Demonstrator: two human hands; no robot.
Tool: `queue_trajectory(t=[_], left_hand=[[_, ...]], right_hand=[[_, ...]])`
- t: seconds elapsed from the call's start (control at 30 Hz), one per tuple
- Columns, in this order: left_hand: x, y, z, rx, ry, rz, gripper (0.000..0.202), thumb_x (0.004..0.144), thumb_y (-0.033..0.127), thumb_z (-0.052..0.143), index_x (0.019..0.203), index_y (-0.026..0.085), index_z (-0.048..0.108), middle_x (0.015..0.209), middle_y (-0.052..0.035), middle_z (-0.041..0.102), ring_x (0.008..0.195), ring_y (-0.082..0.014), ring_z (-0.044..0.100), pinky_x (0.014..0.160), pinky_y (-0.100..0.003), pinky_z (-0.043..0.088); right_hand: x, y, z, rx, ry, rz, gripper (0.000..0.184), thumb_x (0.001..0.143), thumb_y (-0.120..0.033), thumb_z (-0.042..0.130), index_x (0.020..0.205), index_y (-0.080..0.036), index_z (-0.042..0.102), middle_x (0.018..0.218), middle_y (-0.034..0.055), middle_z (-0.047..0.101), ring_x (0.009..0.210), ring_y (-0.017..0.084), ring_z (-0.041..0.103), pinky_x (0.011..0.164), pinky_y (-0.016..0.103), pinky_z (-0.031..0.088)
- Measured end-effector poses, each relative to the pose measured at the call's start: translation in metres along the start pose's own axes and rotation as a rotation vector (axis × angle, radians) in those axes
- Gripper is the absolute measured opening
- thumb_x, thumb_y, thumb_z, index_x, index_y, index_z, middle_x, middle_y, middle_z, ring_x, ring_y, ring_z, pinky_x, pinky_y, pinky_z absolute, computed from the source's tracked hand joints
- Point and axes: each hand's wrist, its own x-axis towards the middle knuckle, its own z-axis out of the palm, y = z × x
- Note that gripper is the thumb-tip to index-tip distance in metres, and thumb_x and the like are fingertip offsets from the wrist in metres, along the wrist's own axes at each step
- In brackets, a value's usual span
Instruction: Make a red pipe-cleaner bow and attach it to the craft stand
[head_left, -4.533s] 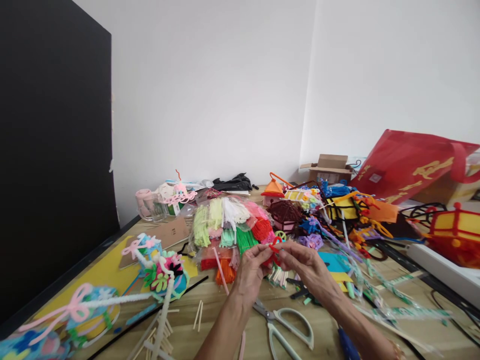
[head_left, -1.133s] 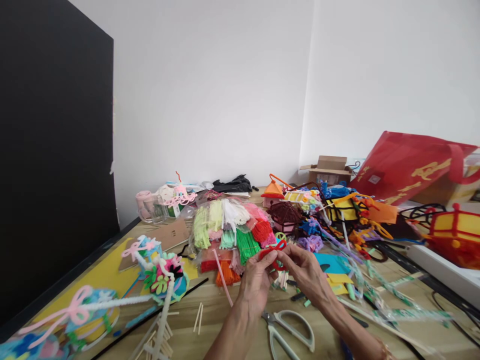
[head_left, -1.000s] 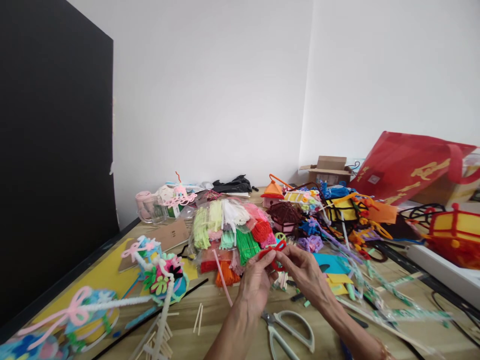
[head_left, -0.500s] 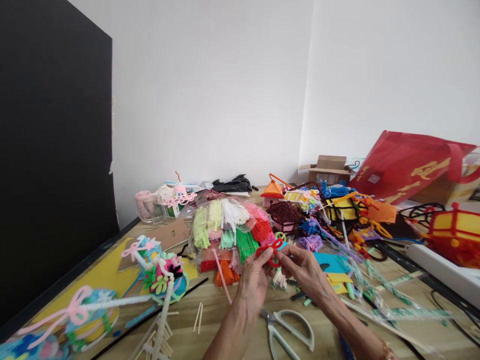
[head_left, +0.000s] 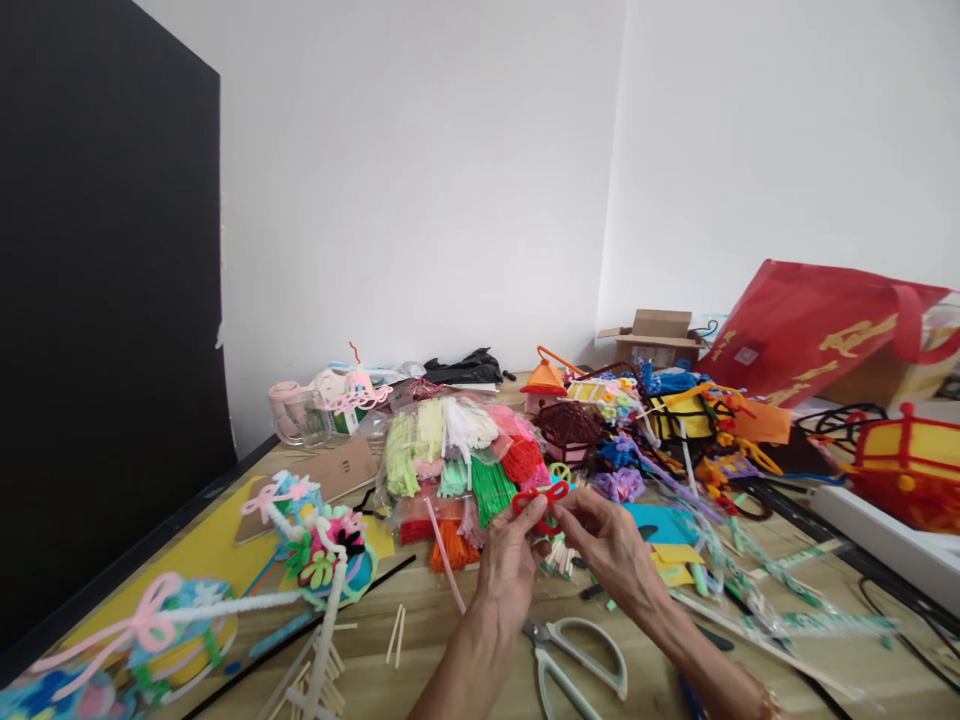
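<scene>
Between the fingertips of both hands is a red pipe cleaner [head_left: 556, 491] bent into several small loops. My left hand [head_left: 513, 532] pinches it from the left, thumb on top. From the right, my right hand [head_left: 597, 527] has thumb and forefinger closed at its lower right loop; the exact contact is partly hidden. Below the hands lie white-handled scissors [head_left: 585, 655], blades under my left wrist. Just beyond them sits a clear bag of pipe cleaners [head_left: 450, 440] in bundles of many colours. A pink pipe cleaner [head_left: 444, 555] lies beside my left forearm.
Flower-trimmed pipe cleaner crafts [head_left: 330, 550] stand at the left on yellow paper [head_left: 210, 545]. Finished lanterns [head_left: 570, 430] crowd the back right, near a red gift bag [head_left: 817, 330] and a cardboard box [head_left: 656, 340]. Thin wooden sticks [head_left: 396, 635] lie in front. A black panel [head_left: 112, 250] rises at left.
The red loops have tilted slightly, their right loop now lying flatter. Both hands keep their hold in nearly the same place.
</scene>
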Motion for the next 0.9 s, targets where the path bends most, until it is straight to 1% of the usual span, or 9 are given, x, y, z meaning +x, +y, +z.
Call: queue_trajectory(t=[0.2,0.33,0.43,0.5,0.53,0.6,0.67,0.77,0.9], left_hand=[[0.002,0.003,-0.002,-0.072,-0.001,-0.031,0.026,0.052,0.020,0.083,0.072,0.015,0.068,0.069,-0.0002,0.070,0.057,-0.0095,0.059,0.055,-0.021,0.039],[0.007,0.006,-0.006,-0.099,0.019,-0.046,0.025,0.054,0.018,0.083,0.073,0.015,0.067,0.067,0.0013,0.068,0.055,-0.0080,0.058,0.051,-0.019,0.039],[0.007,0.006,-0.007,-0.071,-0.031,-0.086,0.026,0.055,0.020,0.083,0.074,0.013,0.067,0.066,-0.0003,0.068,0.055,-0.0085,0.059,0.049,-0.019,0.040],[0.006,0.006,-0.006,-0.041,-0.090,-0.129,0.026,0.056,0.021,0.083,0.073,0.011,0.067,0.063,-0.0012,0.067,0.053,-0.0085,0.058,0.047,-0.019,0.040],[0.005,0.006,-0.006,-0.035,-0.116,-0.145,0.025,0.056,0.021,0.083,0.072,0.011,0.067,0.062,-0.0010,0.066,0.051,-0.0082,0.057,0.046,-0.018,0.040],[0.003,0.006,-0.004,-0.036,-0.152,-0.166,0.024,0.055,0.020,0.084,0.069,0.011,0.066,0.059,-0.0004,0.065,0.050,-0.0076,0.056,0.046,-0.018,0.040],[0.001,0.006,-0.003,-0.042,-0.173,-0.178,0.024,0.054,0.018,0.084,0.068,0.011,0.066,0.058,0.0000,0.064,0.051,-0.0077,0.057,0.047,-0.017,0.041],[0.000,0.008,-0.002,-0.039,-0.201,-0.174,0.025,0.052,0.016,0.085,0.069,0.010,0.067,0.057,0.0002,0.064,0.050,-0.0072,0.056,0.048,-0.017,0.042],[0.002,0.008,-0.003,-0.033,-0.212,-0.138,0.029,0.049,0.011,0.085,0.074,0.008,0.069,0.062,-0.0009,0.065,0.052,-0.0066,0.057,0.052,-0.017,0.044]], right_hand=[[-0.002,-0.001,0.002,-0.062,0.004,-0.088,0.024,0.086,-0.035,0.051,0.071,-0.020,0.061,0.070,0.0022,0.056,0.062,0.016,0.049,0.058,0.026,0.037],[0.002,0.007,-0.002,-0.026,-0.002,-0.063,0.032,0.090,-0.038,0.045,0.069,-0.019,0.059,0.063,0.0006,0.053,0.058,0.015,0.048,0.053,0.025,0.038],[0.007,0.013,-0.009,0.034,-0.036,-0.043,0.025,0.089,-0.036,0.046,0.097,-0.019,0.062,0.080,0.0039,0.063,0.072,0.019,0.058,0.059,0.026,0.046],[0.011,0.015,-0.014,0.101,-0.073,-0.056,0.032,0.088,-0.034,0.047,0.115,-0.021,0.057,0.099,0.0066,0.064,0.083,0.021,0.061,0.063,0.027,0.050],[0.012,0.014,-0.016,0.129,-0.087,-0.081,0.034,0.088,-0.032,0.048,0.119,-0.023,0.056,0.106,0.0073,0.063,0.089,0.021,0.061,0.067,0.029,0.051],[0.014,0.011,-0.020,0.152,-0.116,-0.163,0.033,0.087,-0.028,0.048,0.117,-0.025,0.060,0.114,0.0077,0.061,0.101,0.023,0.059,0.083,0.034,0.049],[0.014,0.006,-0.024,0.126,-0.154,-0.248,0.030,0.086,-0.023,0.048,0.110,-0.025,0.065,0.113,0.0081,0.062,0.107,0.024,0.056,0.092,0.038,0.043],[0.014,0.002,-0.028,0.069,-0.188,-0.293,0.029,0.085,-0.019,0.048,0.105,-0.024,0.067,0.107,0.0086,0.065,0.103,0.025,0.058,0.092,0.039,0.044],[0.013,0.001,-0.030,-0.003,-0.179,-0.279,0.028,0.084,-0.019,0.051,0.105,-0.024,0.068,0.105,0.0084,0.066,0.099,0.025,0.059,0.087,0.038,0.046]])
